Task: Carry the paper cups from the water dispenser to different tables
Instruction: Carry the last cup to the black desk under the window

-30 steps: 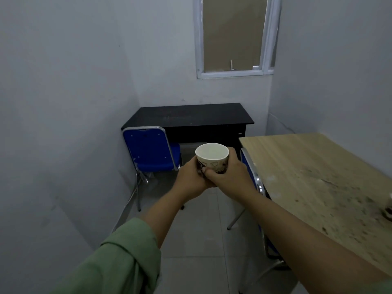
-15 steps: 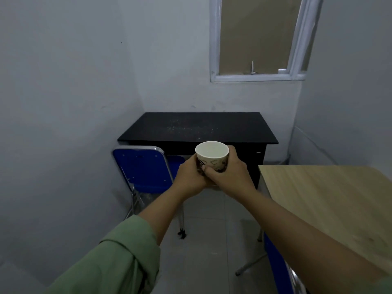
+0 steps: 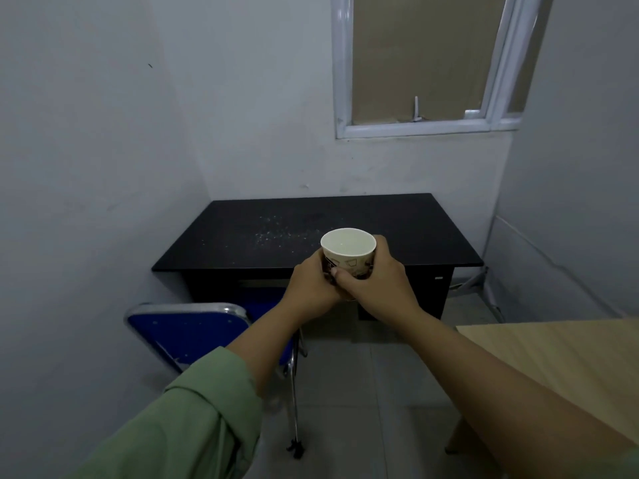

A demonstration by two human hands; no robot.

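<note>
A white paper cup [image 3: 348, 248] with a printed pattern on its side is held upright in front of me, and liquid shows inside it. My left hand [image 3: 313, 288] wraps its left side and my right hand [image 3: 377, 281] wraps its right side, thumbs meeting at the front. The cup hangs in the air over the front edge of a black desk [image 3: 397, 229] that stands against the far wall. The cup's lower part is hidden by my fingers.
A blue chair with a chrome frame [image 3: 186, 331] stands in front of the desk on the left. A light wooden table [image 3: 553, 354] juts in from the right. Grey walls close in on both sides; a window [image 3: 425, 63] is above the desk. Tiled floor [image 3: 345, 392] lies between chair and table.
I have moved forward toward the black desk with the cup in both hands. The desk looks nearer and larger, and the wooden table has slid toward the right edge.
</note>
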